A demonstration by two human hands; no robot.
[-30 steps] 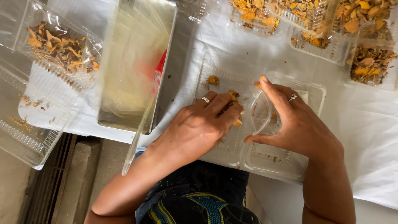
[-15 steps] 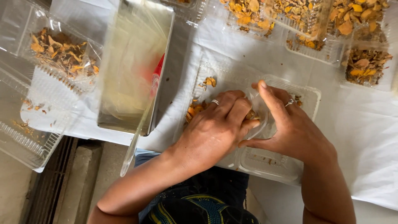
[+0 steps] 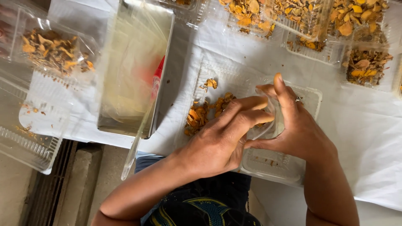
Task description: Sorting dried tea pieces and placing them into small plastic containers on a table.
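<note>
Right at the counter's [image 3: 377,138] near edge, both hands are on one clear plastic clamshell tray [image 3: 312,98]: left hand [image 3: 222,140] and right hand [image 3: 299,129] each have fingers pinched shut on a small clear bag [image 3: 268,125] between them. One loose pile of orange dried slices [image 3: 201,115] sits in the tray just left of the hands, and one metal tray [image 3: 134,67] lies further left.

My one head camera looks steeply down, close over the clear plastic tray [image 3: 310,98]; the steel tray [image 3: 125,75] sits left of it.
</note>
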